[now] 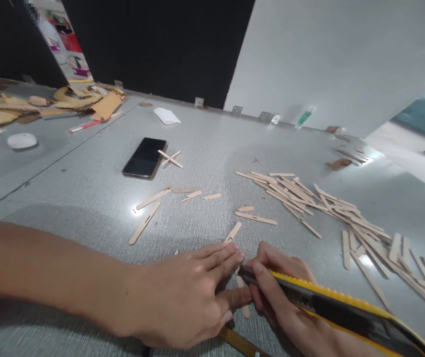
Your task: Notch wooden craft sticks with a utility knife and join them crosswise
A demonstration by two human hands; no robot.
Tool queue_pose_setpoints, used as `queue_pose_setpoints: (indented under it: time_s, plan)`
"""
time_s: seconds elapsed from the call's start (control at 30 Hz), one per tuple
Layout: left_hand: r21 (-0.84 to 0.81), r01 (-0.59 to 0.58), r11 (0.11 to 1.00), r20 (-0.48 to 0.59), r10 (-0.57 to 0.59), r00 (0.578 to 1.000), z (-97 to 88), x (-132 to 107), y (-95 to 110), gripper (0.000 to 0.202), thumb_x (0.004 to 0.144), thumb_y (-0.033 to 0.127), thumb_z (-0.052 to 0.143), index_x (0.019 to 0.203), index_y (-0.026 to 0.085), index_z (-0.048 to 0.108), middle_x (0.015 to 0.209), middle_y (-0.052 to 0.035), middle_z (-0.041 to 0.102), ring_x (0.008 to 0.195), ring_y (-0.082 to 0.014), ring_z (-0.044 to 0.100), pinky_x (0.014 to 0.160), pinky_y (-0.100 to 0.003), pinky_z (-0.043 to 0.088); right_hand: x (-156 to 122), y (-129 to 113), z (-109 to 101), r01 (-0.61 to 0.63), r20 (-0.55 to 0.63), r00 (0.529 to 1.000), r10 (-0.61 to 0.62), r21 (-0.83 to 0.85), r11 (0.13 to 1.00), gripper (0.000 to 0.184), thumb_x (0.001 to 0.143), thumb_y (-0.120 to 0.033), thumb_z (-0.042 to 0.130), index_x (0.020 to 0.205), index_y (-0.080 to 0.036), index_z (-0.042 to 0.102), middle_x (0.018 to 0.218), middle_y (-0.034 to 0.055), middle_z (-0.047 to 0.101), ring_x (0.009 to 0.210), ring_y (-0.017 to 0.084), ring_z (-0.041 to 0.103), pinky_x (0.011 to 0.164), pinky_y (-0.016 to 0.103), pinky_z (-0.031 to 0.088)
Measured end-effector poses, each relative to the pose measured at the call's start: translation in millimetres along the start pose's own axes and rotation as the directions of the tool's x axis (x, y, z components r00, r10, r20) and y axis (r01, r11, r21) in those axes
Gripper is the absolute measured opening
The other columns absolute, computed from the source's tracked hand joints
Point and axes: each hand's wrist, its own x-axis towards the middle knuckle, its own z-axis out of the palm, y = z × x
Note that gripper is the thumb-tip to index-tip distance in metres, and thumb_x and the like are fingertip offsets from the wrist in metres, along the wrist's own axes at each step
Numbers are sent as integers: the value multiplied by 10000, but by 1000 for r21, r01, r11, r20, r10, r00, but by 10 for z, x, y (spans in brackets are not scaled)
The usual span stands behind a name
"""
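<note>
My left hand (197,287) lies palm down on the table, fingers stretched out and thumb apart. Its fingertips press on a wooden craft stick (234,231) that shows a small notch. A second length of craft stick (240,282) shows by the left thumb; whether the two pieces join is hidden. My right hand (284,282) is closed around a yellow and black utility knife (331,302). The knife's front end points at the wood beside the left fingertips; its blade cannot be made out. A flat brownish strip (240,342) juts from under the left hand.
Many loose craft sticks (297,193) spread across the right side. Several cut sticks (145,223) lie ahead of my left hand. A phone (145,157) has two crossed sticks (171,158) at its edge. A white mouse (22,141) and cardboard scraps (78,99) are at left.
</note>
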Motion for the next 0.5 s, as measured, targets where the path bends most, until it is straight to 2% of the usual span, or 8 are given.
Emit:
queue_pose_setpoints:
  time_s: [0.13, 0.23, 0.33, 0.4, 0.5]
  plan:
    - [-7, -3, 1000, 20, 3, 1000, -3, 1, -3, 547, 1128, 321, 409, 1587, 31, 476, 1594, -300, 526, 1548, -360, 471, 1321, -431, 296, -29, 6, -24, -47, 32, 998, 45, 54, 997, 469, 1170, -488, 349, 777, -291, 511, 615, -38, 612, 556, 174, 578, 575, 312, 502]
    - [-11, -9, 1000, 10, 9, 1000, -15, 4, -3, 547, 1126, 315, 419, 1578, 13, 484, 1591, -320, 513, 1541, -377, 478, 1326, -439, 282, -36, 6, -5, -47, 16, 999, 46, 135, 990, 442, 1167, -487, 378, 796, -285, 510, 610, -42, 617, 528, 155, 584, 520, 281, 479]
    - [-12, -6, 1000, -4, 5, 1000, -22, 1, -2, 561, 1119, 322, 443, 1581, 5, 482, 1592, -327, 508, 1536, -372, 486, 1329, -425, 274, -29, 5, 35, -36, -20, 999, 39, 124, 992, 447, 1153, -494, 418, 766, -281, 489, 602, -42, 584, 498, 145, 525, 455, 259, 433]
    - [-6, -3, 1000, 1, 3, 1000, -17, -3, 0, 571, 1115, 332, 452, 1587, 13, 480, 1584, -320, 522, 1533, -368, 493, 1329, -418, 274, -12, -14, 57, 3, -78, 997, 3, 71, 997, 449, 1149, -472, 426, 748, -279, 487, 571, -49, 558, 482, 146, 506, 458, 266, 419]
    - [4, -6, 1000, -5, 6, 1000, 0, -10, 4, 563, 1119, 325, 436, 1587, 17, 486, 1575, -313, 537, 1528, -367, 500, 1318, -429, 296, 24, -75, 68, 106, -168, 980, -107, -14, 994, 416, 1140, -390, 440, 744, -277, 497, 567, -56, 582, 488, 149, 551, 524, 287, 438]
